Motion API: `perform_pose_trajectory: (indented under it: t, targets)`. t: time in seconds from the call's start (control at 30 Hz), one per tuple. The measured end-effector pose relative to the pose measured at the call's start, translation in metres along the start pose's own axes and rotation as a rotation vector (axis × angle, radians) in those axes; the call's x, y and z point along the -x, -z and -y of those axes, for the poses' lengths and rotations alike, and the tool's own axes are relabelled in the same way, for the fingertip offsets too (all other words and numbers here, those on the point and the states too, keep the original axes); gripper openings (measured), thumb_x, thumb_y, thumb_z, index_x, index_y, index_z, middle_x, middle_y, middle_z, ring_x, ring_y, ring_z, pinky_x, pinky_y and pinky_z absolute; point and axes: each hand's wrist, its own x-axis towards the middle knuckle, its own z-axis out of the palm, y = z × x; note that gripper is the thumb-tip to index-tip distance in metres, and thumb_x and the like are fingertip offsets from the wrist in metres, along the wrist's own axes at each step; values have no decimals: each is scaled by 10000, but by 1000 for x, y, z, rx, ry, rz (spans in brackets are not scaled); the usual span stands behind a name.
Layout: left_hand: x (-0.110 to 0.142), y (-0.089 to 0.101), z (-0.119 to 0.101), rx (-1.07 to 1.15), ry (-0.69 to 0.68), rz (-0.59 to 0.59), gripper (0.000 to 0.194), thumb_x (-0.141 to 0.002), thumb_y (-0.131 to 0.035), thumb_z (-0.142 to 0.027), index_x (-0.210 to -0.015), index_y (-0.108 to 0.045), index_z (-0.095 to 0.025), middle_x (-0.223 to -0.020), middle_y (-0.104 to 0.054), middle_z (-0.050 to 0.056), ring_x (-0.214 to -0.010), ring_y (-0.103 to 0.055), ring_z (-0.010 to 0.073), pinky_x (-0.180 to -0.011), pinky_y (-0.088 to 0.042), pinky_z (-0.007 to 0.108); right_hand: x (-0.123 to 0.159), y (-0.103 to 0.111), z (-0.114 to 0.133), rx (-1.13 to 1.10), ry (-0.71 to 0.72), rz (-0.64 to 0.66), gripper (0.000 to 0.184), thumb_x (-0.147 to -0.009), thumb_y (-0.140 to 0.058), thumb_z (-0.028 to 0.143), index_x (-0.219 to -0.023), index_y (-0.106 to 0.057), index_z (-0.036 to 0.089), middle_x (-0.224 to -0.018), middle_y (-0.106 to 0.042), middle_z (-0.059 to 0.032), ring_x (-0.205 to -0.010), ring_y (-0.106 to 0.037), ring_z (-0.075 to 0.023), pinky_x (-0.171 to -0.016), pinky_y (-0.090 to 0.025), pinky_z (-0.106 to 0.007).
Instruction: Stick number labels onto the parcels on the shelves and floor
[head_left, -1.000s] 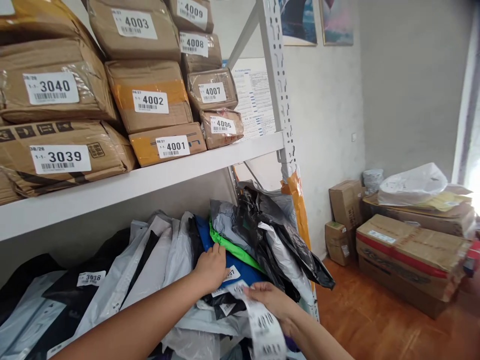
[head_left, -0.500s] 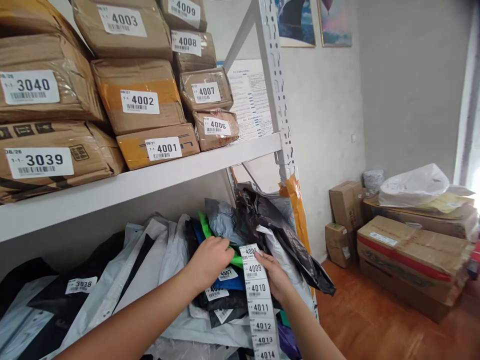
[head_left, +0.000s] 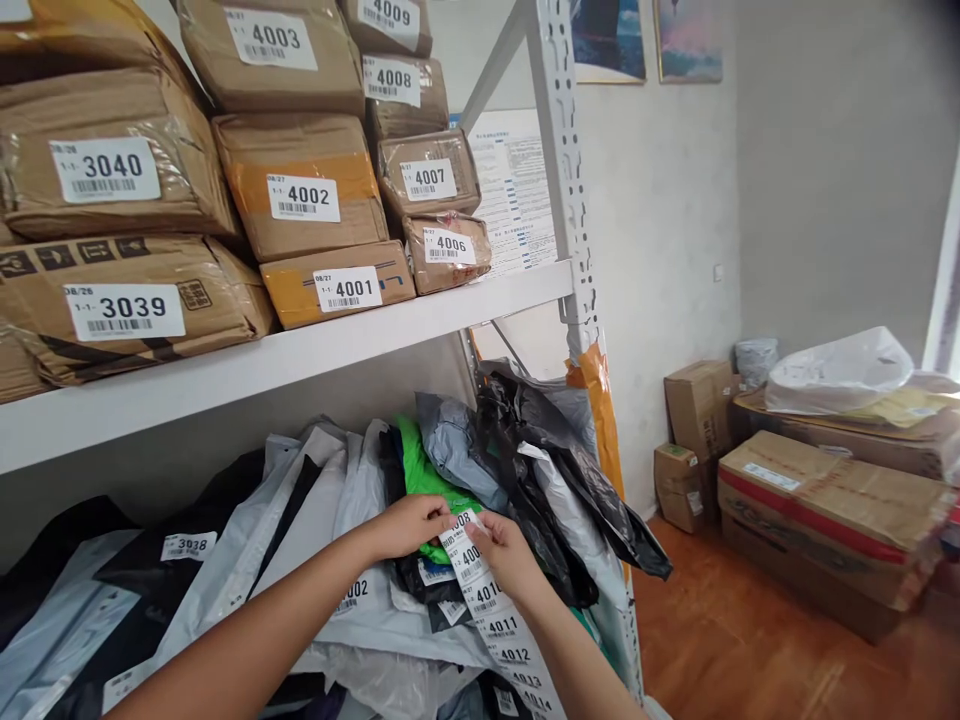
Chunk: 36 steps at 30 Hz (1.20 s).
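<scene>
A long strip of numbered barcode labels [head_left: 501,628] hangs down in front of the lower shelf, tilted, with 4008 at its top end. My right hand [head_left: 510,556] is closed on the strip near the top, thumb over the 4009 label. At the top left corner of the strip, my left hand [head_left: 409,525] pinches the edge of the 4008 label. Just behind both hands lies a bright green plastic mailer bag [head_left: 427,475]. Beside it are a grey mailer bag [head_left: 456,445] and a crumpled black mailer bag [head_left: 559,480].
Several labelled cardboard boxes [head_left: 300,225] are stacked on the white upper shelf [head_left: 420,325] above my hands. White and black mailer bags [head_left: 300,520] fill the lower shelf. An upright post [head_left: 566,180] stands at right. Large cartons [head_left: 825,530] sit on the floor beyond.
My left hand has moved from the green bag to the strip's top edge. The strip has swung to a tilt, and more of the green bag shows. The view has shifted slightly left.
</scene>
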Motion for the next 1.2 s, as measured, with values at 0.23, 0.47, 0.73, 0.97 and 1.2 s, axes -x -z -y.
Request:
perform_pose_trajectory:
  t: [0.23,0.47,0.73,0.97,1.2]
  targets:
    - [3,-9,-10,-296,70,-105,341,-905,-312,-404,-951,-539,-153,-944,-643,95,-878,-596,223,-740,-431,304,8,-2,2,-15,-49,-78,527,-425,-782,633,-545,-513,196,-460,-447,65,-452,-368,-89,-466,-256,-238]
    - [2,-28,-29,-586,158,-87,371,-924,-289,-232,-1112,-567,-73,-1137,-602,198,-1035,-596,289,-895,-447,386,23,4,1,-82,-161,-143,595,-417,-807,593,-443,-350,213,-382,-357,97,-392,-260,-44,-438,-200,-225]
    - [-6,-16,-31,-528,249,-118,415,-882,-482,-316,-1178,-496,-25,-1133,-595,206,-1043,-603,285,-884,-473,348,66,70,-3,-116,-326,114,461,-476,-859,482,-726,-702,128,-598,-652,-24,-515,-547,-106,-524,-380,-222]
    - [-61,28,-46,-824,135,-291,567,-779,-520,-84,-1319,-416,-223,-1324,-441,164,-1026,-611,270,-784,-497,335,-1,43,28,-21,174,-97,463,-553,-790,569,-833,-740,203,-1102,-666,-93,-958,-610,-233,-817,-468,-333]
    - [-48,22,-41,-961,-98,-110,303,-809,-395,-46,-968,-638,-134,-971,-633,136,-895,-636,273,-789,-505,405,-29,65,24,29,240,-141,420,-574,-763,591,-746,-723,211,-842,-696,-87,-828,-628,-257,-742,-496,-388]
